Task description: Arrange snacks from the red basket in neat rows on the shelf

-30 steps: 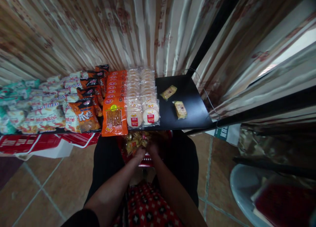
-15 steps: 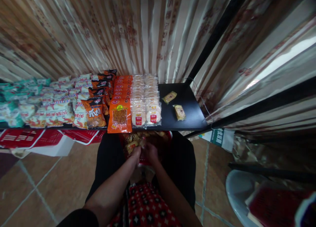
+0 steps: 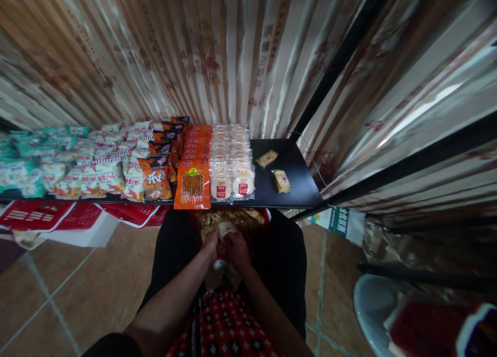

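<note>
Close together over my lap, my left hand [image 3: 210,244] and my right hand [image 3: 237,248] are closed, with a whitish crumpled piece [image 3: 225,226] between their fingertips. Whether it is plastic or cloth I cannot tell. Beneath and beyond them a red container [image 3: 267,216] sits between my legs, holding several snacks in yellowish wrappers [image 3: 248,215]. Part of it is hidden by my hands and the shelf edge. Two similar wrapped pieces, one farther back [image 3: 267,159] and one nearer [image 3: 281,181], lie apart on the black shelf [image 3: 298,191].
Left of those pieces stand rows of clear-wrapped rice crackers [image 3: 232,183], orange stick packets [image 3: 193,186], orange-black bags [image 3: 155,178], white bags [image 3: 93,178] and teal bags [image 3: 29,170]. Red baskets [image 3: 34,216] are under the shelf. A pale basin [image 3: 367,305] stands at right.
A whitish piece now shows between my hands, where a yellowish wrapper and blurred fingers were before. My left hand has shifted slightly left. The view has tilted a little.
</note>
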Tool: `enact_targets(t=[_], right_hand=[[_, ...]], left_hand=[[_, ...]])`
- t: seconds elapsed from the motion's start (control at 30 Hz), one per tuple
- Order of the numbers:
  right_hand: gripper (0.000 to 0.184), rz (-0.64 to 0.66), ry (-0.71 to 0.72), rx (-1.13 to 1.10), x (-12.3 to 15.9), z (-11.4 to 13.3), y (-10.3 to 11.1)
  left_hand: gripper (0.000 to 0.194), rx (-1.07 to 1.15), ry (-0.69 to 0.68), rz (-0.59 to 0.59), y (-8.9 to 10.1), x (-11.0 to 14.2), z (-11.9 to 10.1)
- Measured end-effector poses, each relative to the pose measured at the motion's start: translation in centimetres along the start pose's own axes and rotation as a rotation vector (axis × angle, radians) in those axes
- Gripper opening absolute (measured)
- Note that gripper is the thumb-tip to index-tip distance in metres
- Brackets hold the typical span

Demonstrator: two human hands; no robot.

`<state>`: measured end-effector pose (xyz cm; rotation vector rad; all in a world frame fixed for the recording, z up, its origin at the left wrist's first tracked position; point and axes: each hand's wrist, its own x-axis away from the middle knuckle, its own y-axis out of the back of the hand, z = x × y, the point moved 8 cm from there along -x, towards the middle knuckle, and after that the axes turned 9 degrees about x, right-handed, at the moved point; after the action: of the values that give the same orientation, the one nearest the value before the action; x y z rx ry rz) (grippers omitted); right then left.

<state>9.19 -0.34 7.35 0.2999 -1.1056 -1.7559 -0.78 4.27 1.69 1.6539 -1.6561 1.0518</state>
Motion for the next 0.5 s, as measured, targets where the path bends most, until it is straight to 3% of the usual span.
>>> enact_targets(t=[0.5], right_hand=[[0.024, 0.019, 0.091, 0.007, 1.3, 2.2, -0.3]], left_hand=[[0.015, 0.086, 0.041, 0.034, 1.4, 0.9, -1.0]])
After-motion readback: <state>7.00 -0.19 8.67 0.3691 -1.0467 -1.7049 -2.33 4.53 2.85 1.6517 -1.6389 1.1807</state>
